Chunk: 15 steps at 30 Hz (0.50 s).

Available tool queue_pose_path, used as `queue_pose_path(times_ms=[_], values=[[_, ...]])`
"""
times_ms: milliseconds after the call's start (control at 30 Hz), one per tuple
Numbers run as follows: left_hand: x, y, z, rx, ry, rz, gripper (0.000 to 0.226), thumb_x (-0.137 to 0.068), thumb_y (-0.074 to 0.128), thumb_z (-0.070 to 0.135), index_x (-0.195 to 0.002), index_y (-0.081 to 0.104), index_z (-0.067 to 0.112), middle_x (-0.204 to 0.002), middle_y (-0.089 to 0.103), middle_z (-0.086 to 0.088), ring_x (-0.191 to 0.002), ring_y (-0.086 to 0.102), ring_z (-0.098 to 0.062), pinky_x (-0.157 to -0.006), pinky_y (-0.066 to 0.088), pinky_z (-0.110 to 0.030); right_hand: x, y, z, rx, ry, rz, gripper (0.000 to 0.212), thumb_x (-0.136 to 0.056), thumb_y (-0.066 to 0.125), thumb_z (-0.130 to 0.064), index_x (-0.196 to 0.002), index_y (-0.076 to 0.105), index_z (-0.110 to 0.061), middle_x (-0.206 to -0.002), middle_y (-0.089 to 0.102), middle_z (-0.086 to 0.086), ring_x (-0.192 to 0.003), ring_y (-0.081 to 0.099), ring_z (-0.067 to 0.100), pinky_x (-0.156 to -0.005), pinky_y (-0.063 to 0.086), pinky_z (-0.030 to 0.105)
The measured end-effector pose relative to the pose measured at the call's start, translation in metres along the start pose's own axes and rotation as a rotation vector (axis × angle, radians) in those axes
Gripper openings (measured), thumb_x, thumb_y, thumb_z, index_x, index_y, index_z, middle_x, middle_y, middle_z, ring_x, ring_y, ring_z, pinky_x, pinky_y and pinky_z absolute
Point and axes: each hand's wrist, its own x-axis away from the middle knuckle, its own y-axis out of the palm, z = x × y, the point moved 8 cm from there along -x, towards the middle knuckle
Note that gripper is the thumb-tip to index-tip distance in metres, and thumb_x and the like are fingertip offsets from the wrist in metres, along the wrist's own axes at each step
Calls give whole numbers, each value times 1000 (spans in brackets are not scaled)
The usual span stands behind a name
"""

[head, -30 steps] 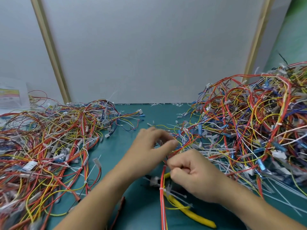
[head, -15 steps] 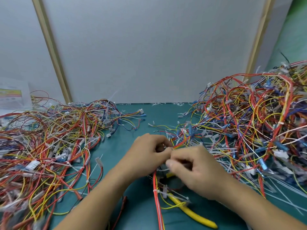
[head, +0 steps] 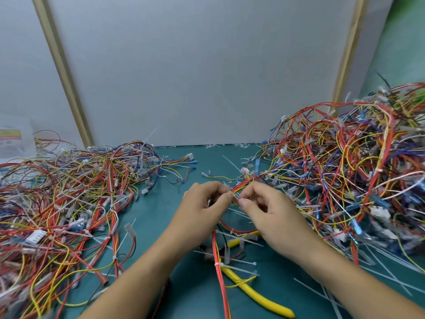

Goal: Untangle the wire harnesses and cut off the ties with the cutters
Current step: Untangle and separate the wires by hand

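My left hand and my right hand meet over the middle of the green table, each pinching the same red and yellow wire harness between thumb and fingers. That harness runs up into the tangled pile on the right and hangs down between my wrists as red wires with white ties. The yellow-handled cutters lie on the table below my hands, partly under those wires. A second heap of harnesses covers the left side.
Cut white ties litter the green mat at lower right and along the back edge. A grey panel wall with wooden strips closes the back. A printed sheet stands at far left.
Both hands moved away from me and slightly up, and the right hand has gone from a fist to a fingertip pinch right beside the left. The harness rose with them.
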Motion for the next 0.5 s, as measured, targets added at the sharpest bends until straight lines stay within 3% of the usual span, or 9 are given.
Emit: queue_pose_path(times_ms=[133,333,500], values=[[0,3,0,166,-69,-57,25,-77,66,40,-75,64,15,-63,42,3,-60,36,-10,-56,29,-22,1,3,-3,18,-39,-7,17,-96,60,-18,-79,58,-21,-55,43,-4,-52,38,8,-51,30,27],[0,3,-8,257,-176,-75,22,-88,68,16,-70,68,3,-53,44,7,-43,32,-2,-44,26,-10,4,-1,-3,146,-58,59,21,-95,62,-26,-77,52,-25,-52,53,-18,-51,47,6,-50,33,20],[1,5,-13,286,-235,-63,19,-84,67,15,-67,68,6,-62,51,0,-52,40,-4,-48,32,-10,3,10,3,205,21,-61,33,-98,54,-34,-69,49,-18,-51,44,-8,-53,42,12,-56,37,39]])
